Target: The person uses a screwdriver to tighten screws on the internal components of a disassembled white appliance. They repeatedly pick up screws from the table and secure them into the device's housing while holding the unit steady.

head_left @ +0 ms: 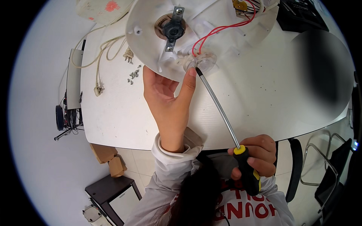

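A round white plastic housing [137, 51], its inside showing, is at the far side of the table. My left hand [167, 100] grips its near rim, fingers underneath and thumb beside a small clear plastic piece [207, 59]. Two red wires [220, 28] run from that piece toward the upper right. Inside the housing, a dark metal bracket [174, 30] crosses a round brownish part. My right hand [263, 153] is closed around the black and yellow handle of a long screwdriver [218, 101]. Its tip meets the clear piece close to my left thumb; the exact contact is too small to make out.
Several loose screws [132, 77] lie left of the housing, near a cream plug [128, 55] and a second plug [98, 90] on cords. A black case [301, 17] stands at the back right. Below the white table [233, 90] are cardboard boxes [103, 152] and a metal-framed chair [320, 160].
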The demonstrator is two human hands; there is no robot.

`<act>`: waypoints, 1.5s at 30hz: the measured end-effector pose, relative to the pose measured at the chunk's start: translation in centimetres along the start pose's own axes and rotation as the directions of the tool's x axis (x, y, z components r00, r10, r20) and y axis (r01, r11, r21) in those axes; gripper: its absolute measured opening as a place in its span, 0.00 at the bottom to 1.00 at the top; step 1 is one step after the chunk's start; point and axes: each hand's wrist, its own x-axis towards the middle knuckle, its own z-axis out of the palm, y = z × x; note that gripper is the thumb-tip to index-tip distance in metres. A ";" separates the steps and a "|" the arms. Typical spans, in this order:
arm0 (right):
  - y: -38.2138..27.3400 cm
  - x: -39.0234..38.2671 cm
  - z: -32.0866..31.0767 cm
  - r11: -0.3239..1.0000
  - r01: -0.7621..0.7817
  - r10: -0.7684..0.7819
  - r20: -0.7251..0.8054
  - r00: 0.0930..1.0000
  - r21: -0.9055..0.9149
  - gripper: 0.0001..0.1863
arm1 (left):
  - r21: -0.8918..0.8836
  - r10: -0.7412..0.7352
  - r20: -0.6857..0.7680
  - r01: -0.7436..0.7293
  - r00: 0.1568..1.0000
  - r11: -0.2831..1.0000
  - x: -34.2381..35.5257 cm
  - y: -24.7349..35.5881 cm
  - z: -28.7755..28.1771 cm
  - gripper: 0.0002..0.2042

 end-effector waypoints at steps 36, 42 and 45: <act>0.5 -0.7 -0.4 0.985 0.059 -0.055 -0.033 0.998 0.162 0.24 | -0.153 0.101 -0.102 -0.116 0.990 0.981 -1.7 0.5 -1.3 0.08; 0.6 -0.6 -0.5 0.982 0.081 -0.082 0.000 0.997 0.169 0.21 | -0.203 -0.093 -0.001 0.090 0.996 0.975 -1.8 1.2 -1.2 0.16; 0.7 -0.6 -0.4 0.984 0.091 -0.093 0.007 0.996 0.153 0.20 | -0.222 -0.133 0.164 0.169 0.977 0.960 -1.6 1.0 -1.7 0.17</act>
